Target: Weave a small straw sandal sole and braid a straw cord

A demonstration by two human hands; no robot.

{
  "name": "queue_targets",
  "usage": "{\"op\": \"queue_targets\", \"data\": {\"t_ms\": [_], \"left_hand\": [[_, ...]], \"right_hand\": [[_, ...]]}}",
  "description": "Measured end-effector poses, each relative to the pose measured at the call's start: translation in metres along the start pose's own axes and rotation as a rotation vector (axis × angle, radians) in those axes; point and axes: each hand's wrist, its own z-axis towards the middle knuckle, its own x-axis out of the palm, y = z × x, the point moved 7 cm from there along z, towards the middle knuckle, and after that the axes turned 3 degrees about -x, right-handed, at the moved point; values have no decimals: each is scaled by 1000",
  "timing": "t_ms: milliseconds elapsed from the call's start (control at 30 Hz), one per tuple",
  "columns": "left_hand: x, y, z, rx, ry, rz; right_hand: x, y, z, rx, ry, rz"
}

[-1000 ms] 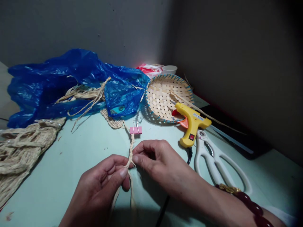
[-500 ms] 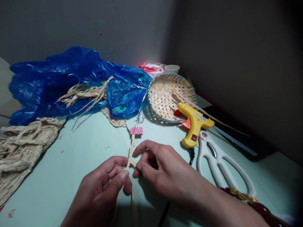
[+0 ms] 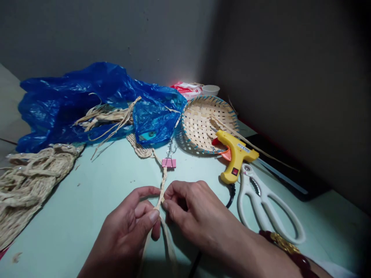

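A pale straw braid (image 3: pixel 164 179) runs from a pink binder clip (image 3: pixel 169 163) down toward me. My left hand (image 3: pixel 135 220) pinches the braid between thumb and fingers at its lower end, the index finger stretched along its left side. Loose strands (image 3: pixel 167 239) hang below that pinch toward the table's near edge. Against the braid's right side, my right hand (image 3: pixel 188 208) closes thumb and index finger on a short bit of strand. Beyond the clip, the braid joins a coiled woven piece (image 3: pixel 140 147) partly under blue plastic.
Behind lies a blue plastic bag (image 3: pixel 78 92) with raffia strands (image 3: pixel 113 114). At right are a woven basket (image 3: pixel 199 119), a yellow glue gun (image 3: pixel 236 154) with a black cord, and white-handled scissors (image 3: pixel 263 204). Woven straw pieces (image 3: pixel 37 185) lie left; a white bowl (image 3: pixel 210 90) stands at the back.
My right hand has drawn in against the braid, and the strand that stuck out to the right is now close to it. My left hand keeps its pinch. The view has shifted slightly.
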Motion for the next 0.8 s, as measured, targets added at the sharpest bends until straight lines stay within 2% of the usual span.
{"op": "queue_targets", "data": {"t_ms": [100, 200, 300, 400, 567, 633, 800], "left_hand": [[2, 2, -1, -31, 24, -44], [5, 3, -1, -59, 55, -121], [7, 5, -1, -69, 68, -200], [9, 5, -2, -41, 88, -231], [6, -4, -5, 132, 74, -7], [5, -9, -7, 158, 74, 118], [3, -21, -13, 224, 23, 392]], "right_hand": [[-1, -1, -2, 5, -22, -2], [-2, -1, -7, 41, -46, 92], [2, 3, -13, 42, -7, 226], [5, 8, -18, -1, 53, 229], [3, 9, -21, -38, 134, 129], [0, 11, -21, -76, 158, 119], [-8, 15, -22, -90, 93, 98]]}}
